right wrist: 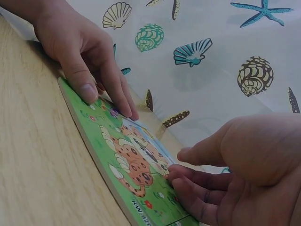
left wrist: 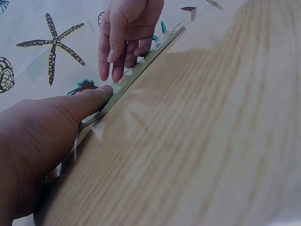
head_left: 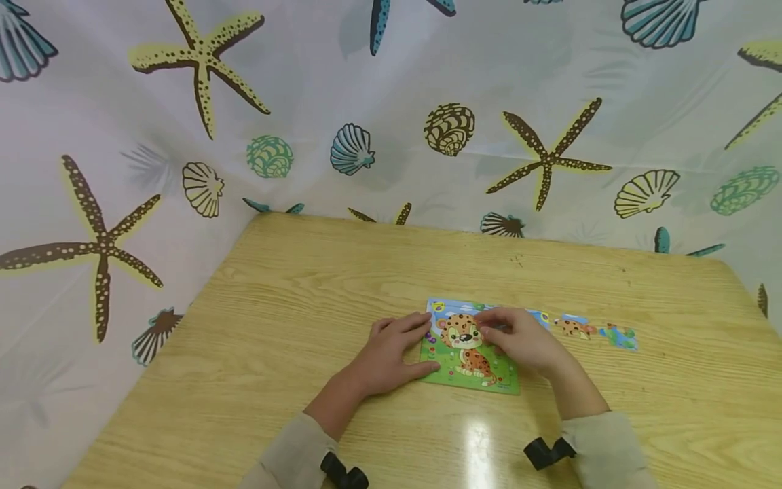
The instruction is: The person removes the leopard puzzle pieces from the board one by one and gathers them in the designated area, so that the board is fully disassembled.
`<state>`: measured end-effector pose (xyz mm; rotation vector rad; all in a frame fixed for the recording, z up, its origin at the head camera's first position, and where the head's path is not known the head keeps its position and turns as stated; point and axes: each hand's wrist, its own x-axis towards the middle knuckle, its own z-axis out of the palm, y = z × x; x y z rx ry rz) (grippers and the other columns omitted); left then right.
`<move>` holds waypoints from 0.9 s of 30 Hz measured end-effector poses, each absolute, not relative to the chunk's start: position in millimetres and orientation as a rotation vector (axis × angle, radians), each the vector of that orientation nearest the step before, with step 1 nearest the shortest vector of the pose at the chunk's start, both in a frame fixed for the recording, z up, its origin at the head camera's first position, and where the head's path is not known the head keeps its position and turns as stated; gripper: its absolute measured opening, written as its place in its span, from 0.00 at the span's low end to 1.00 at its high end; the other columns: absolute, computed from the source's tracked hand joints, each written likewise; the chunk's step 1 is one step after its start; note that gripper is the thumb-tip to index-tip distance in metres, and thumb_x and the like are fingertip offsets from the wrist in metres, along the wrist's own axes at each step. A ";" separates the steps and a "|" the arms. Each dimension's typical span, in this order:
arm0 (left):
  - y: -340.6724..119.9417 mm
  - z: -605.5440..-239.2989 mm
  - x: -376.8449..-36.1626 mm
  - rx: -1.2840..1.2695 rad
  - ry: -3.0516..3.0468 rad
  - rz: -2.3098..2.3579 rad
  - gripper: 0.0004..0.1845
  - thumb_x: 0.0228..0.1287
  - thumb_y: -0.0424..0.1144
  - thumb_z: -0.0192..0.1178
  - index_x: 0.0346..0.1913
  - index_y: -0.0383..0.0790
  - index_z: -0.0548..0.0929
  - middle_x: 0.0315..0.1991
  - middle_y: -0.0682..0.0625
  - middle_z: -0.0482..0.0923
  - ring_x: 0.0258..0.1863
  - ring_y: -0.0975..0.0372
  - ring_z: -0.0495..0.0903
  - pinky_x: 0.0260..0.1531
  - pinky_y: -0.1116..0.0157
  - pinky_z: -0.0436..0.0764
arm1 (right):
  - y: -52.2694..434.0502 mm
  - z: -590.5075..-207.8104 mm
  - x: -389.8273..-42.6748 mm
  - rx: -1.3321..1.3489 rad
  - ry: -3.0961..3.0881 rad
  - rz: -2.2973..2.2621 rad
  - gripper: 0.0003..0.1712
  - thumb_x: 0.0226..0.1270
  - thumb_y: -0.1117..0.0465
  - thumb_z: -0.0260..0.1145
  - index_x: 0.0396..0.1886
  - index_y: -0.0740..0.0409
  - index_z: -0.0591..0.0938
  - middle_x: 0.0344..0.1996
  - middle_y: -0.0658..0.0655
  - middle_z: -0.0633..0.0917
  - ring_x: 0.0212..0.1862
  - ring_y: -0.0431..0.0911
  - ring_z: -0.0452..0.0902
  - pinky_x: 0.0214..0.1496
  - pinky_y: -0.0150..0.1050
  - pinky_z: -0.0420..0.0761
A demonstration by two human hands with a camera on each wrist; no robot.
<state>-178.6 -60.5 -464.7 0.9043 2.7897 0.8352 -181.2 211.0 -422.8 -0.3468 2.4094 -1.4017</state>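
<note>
A jigsaw puzzle board (head_left: 441, 377) with a spotted leopard cub on green grass lies flat on the table. My left hand (head_left: 394, 353) rests along its left side, thumb at the near corner and fingers on the far part of that edge. Over the upper right of the picture is my right hand (head_left: 519, 336), its fingertips at the board beside the cub's head. In the right wrist view its thumb (right wrist: 193, 154) stands apart from the fingers and no piece shows between them. This hand hides part of the board's right side.
To the right of the board lie loose puzzle pieces, one with a spotted orange animal (head_left: 574, 327) and another blue and green (head_left: 620, 337). The wooden table (head_left: 275, 305) meets a white curtain (head_left: 391, 81) printed with shells and starfish at the back and left.
</note>
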 end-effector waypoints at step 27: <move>-62.1 -465.0 -178.5 0.900 2.776 0.846 0.43 0.65 0.61 0.62 0.75 0.41 0.64 0.78 0.52 0.59 0.78 0.58 0.57 0.73 0.47 0.51 | 198.2 -425.4 -178.0 -0.335 2.596 -1.192 0.25 0.69 0.60 0.68 0.63 0.60 0.77 0.56 0.63 0.81 0.47 0.49 0.79 0.48 0.44 0.79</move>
